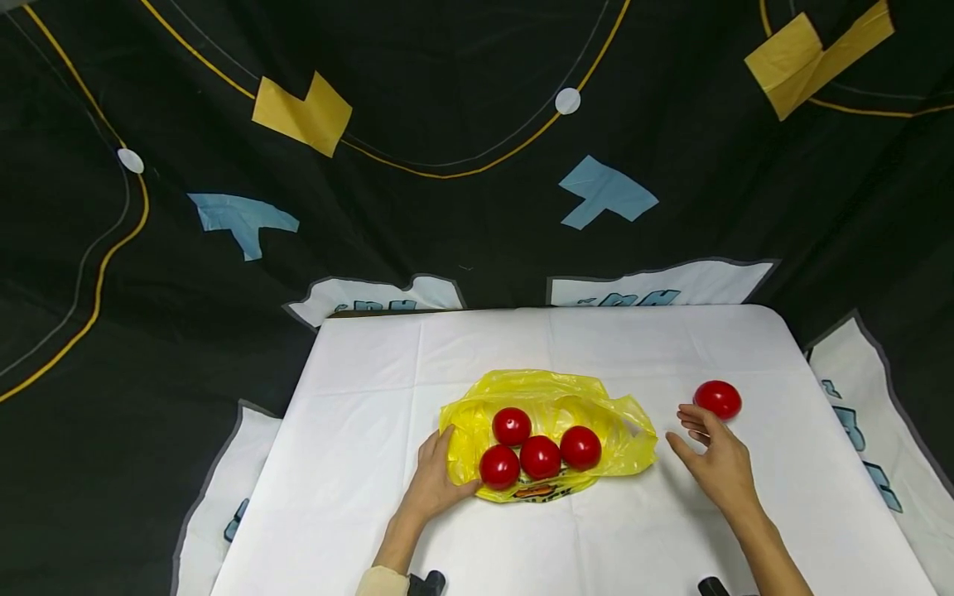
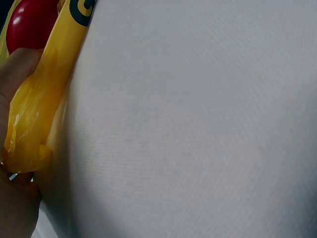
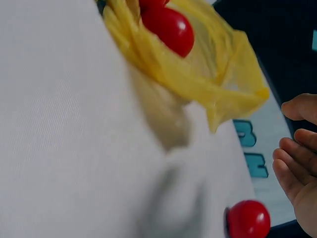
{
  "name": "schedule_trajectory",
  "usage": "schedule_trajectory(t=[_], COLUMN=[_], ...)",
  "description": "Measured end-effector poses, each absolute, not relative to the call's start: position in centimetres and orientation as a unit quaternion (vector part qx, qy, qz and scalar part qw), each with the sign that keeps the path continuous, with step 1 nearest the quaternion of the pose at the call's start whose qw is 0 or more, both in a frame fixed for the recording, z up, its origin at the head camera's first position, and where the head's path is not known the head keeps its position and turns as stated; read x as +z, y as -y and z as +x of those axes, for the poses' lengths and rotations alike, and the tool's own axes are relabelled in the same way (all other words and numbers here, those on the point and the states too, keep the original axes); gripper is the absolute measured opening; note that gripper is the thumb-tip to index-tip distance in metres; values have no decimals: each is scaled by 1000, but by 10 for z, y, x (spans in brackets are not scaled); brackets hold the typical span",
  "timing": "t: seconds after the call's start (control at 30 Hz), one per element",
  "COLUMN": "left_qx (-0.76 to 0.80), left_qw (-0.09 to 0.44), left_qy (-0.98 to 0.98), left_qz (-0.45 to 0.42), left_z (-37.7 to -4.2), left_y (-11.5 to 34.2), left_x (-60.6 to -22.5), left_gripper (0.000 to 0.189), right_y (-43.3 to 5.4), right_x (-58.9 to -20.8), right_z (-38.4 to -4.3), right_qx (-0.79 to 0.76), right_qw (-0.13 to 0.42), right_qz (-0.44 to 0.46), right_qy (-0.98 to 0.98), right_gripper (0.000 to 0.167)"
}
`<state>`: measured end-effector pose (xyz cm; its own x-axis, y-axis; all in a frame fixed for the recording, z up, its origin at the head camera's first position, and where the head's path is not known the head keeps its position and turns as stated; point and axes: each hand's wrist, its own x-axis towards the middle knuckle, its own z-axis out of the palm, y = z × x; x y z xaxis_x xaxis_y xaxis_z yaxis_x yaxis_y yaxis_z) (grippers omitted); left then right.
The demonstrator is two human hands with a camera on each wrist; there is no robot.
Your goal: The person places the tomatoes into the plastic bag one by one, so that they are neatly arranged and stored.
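Note:
A crinkled yellow plastic bag [image 1: 537, 387] lies spread on the table, with several glossy red balls [image 1: 540, 457] grouped on or in it. At the bag's left end my left hand [image 1: 435, 478] grips the edge; in the left wrist view, the thumb lies over the yellow plastic beside a red ball [image 2: 30, 22]. To the right, one more red ball [image 1: 718, 400] sits alone on the cloth. Just in front of it is my right hand [image 1: 714, 463], its fingers loosely bent and nothing held. The right wrist view has those fingers [image 3: 292, 166] apart from the ball.
A white cloth [image 1: 373, 356] covers the table. Behind it hangs a dark curtain [image 1: 447, 223] with yellow, blue and white patterns. White printed panels [image 1: 857, 414] show beyond the table's sides.

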<state>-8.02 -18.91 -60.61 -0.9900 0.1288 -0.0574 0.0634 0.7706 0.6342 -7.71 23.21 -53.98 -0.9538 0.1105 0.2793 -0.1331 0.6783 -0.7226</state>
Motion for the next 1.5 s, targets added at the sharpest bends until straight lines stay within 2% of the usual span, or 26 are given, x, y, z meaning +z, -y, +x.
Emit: schedule_trajectory(t=[0.33, 0.8, 1.33, 1.5], left_qx=[338, 333, 336, 338], left_qw=[46, 50, 50, 53], left_qy=[-939, -941, -939, -939], left_qz=[52, 46, 44, 44], left_z=[-81, -81, -80, -80], left_y=[189, 188, 188, 188], left_x=[-606, -606, -606, -607], left_gripper=[104, 104, 103, 104], right_y=[-253, -283, -301, -306], right_x=[-554, -561, -566, -570], right_z=[-78, -84, -95, -98], right_qx=[385, 333, 324, 320], right_qw=[151, 121, 123, 105], right_qz=[-9, -25, -60, -69], right_qy=[910, 935, 936, 939], right_gripper=[43, 47, 60, 66])
